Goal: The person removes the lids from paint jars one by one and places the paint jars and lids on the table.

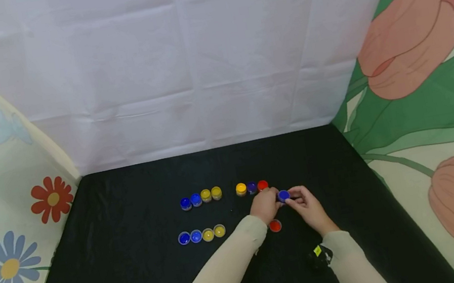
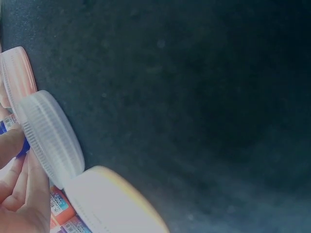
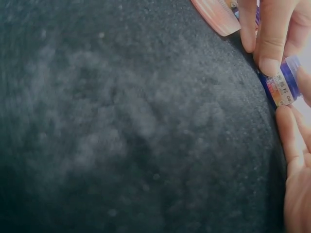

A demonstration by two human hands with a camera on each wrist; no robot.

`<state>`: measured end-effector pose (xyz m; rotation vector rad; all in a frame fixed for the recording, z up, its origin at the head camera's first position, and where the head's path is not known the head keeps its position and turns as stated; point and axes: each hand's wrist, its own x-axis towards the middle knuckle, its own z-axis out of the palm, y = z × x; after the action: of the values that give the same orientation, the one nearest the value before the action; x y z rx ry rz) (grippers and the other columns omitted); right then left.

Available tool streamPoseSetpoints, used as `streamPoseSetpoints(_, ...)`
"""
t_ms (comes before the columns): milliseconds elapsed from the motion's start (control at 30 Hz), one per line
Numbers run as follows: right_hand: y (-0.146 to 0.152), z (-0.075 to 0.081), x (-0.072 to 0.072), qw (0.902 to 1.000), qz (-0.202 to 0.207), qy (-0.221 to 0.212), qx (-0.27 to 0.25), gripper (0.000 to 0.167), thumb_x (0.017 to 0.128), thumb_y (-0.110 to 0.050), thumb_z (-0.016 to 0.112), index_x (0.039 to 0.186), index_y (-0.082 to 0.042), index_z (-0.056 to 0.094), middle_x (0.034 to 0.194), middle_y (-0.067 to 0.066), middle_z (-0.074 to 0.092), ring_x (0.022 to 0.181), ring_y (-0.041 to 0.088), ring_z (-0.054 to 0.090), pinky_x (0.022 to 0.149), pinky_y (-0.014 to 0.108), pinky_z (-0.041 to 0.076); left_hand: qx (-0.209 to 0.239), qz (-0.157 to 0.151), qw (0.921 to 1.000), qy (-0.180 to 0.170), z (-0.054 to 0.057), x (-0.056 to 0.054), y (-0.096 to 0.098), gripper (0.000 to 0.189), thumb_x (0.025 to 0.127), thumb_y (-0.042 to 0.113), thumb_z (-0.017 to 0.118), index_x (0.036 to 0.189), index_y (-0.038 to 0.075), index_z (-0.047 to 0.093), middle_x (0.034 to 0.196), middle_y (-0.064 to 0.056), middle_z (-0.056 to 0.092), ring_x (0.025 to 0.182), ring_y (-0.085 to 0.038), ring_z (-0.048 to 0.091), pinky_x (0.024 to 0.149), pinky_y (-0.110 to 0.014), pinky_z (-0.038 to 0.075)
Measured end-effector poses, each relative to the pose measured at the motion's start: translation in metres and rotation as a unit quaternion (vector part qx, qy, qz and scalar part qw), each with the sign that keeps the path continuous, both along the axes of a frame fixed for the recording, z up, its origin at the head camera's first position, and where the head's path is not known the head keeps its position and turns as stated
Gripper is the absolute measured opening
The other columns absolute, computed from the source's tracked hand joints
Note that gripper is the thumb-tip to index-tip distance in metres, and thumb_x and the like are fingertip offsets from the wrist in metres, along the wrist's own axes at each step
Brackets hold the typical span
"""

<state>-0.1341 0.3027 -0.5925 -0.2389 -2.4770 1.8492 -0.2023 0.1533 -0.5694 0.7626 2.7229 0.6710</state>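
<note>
In the head view a small blue paint jar (image 1: 283, 195) sits between my two hands, right of centre. My left hand (image 1: 266, 205) holds it from the left and my right hand (image 1: 308, 206) pinches it from the right. The right wrist view shows the labelled side of this paint jar (image 3: 282, 90), with fingers of both hands against it. A red-tinted lid (image 1: 275, 225) lies just in front of the hands. Beyond the left hand stands a red paint jar (image 1: 263, 184), beside a purple jar (image 1: 252, 187) and a yellow-orange jar (image 1: 241, 189).
Further left, blue jars (image 1: 195, 200) and yellow jars (image 1: 216, 193) stand in a row on the black cloth (image 1: 141, 276). Blue-tinted lids (image 1: 184, 238) and yellow-tinted lids (image 1: 208, 235) lie in front of them. A translucent lid (image 2: 53, 138) shows near the left hand.
</note>
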Motion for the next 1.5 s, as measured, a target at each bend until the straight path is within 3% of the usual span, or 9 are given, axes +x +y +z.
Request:
streamPoseSetpoints(167,-0.002,0.013,0.005,0.9996,0.005,0.025,-0.007,0.028,0.103,-0.006,0.058,0.127,0.008,0.056,0.119,0.027,0.061,0.090,0.017,0.062,0.078,0.019,0.051,0.002,-0.004,1.0000,0.006,0.001,0.000,0.000,0.019,0.098,0.024,0.070,0.111,0.010,0.068,0.100,-0.004,0.068,0.084,-0.012,0.064,0.082,-0.025,0.054)
streamPoseSetpoints(467,0.002,-0.010,-0.001,0.9997,-0.003,0.020,0.014,0.036,0.101,-0.020,0.066,0.133,-0.005,0.061,0.126,0.020,0.062,0.089,0.008,0.059,0.079,0.019,0.050,-0.001,-0.005,1.0000,0.007,0.000,0.000,0.000,0.020,0.097,0.023,0.071,0.112,0.010,0.068,0.100,-0.003,0.068,0.082,-0.012,0.063,0.081,-0.024,0.054)
streamPoseSetpoints(733,0.001,-0.012,0.000,0.9989,-0.019,0.034,0.026,0.033,0.101,-0.020,0.066,0.129,-0.002,0.062,0.120,0.021,0.065,0.088,0.008,0.060,0.077,0.019,0.050,-0.007,-0.005,1.0000,0.003,0.002,0.002,0.000,0.021,0.098,0.025,0.069,0.113,0.010,0.068,0.101,-0.003,0.069,0.083,-0.012,0.064,0.082,-0.025,0.054)
streamPoseSetpoints(1000,0.004,-0.010,0.000,0.9990,0.011,0.007,0.043,0.041,0.103,-0.024,0.061,0.140,-0.007,0.058,0.129,0.019,0.060,0.093,0.010,0.059,0.081,0.021,0.050,-0.014,-0.006,0.9999,0.006,0.006,0.003,-0.001,0.020,0.097,0.024,0.069,0.111,0.010,0.068,0.101,-0.004,0.069,0.085,-0.013,0.064,0.082,-0.025,0.054)
streamPoseSetpoints(1267,0.001,-0.011,-0.001,0.9996,-0.013,0.023,0.009,0.033,0.101,-0.018,0.065,0.129,-0.001,0.060,0.123,0.021,0.063,0.089,0.006,0.060,0.079,0.019,0.050,-0.020,-0.003,0.9998,0.010,0.005,0.002,0.000,0.021,0.097,0.025,0.069,0.113,0.010,0.068,0.102,-0.003,0.069,0.086,-0.012,0.065,0.083,-0.024,0.054)
streamPoseSetpoints(1500,0.002,-0.004,0.001,0.9963,0.008,0.024,0.082,0.036,0.106,-0.022,0.055,0.138,-0.005,0.060,0.109,0.014,0.059,0.088,0.011,0.058,0.078,0.026,0.049,-0.021,-0.007,0.9996,0.016,0.005,0.003,0.000,0.021,0.097,0.025,0.069,0.112,0.010,0.068,0.102,-0.004,0.069,0.088,-0.013,0.066,0.084,-0.025,0.054)
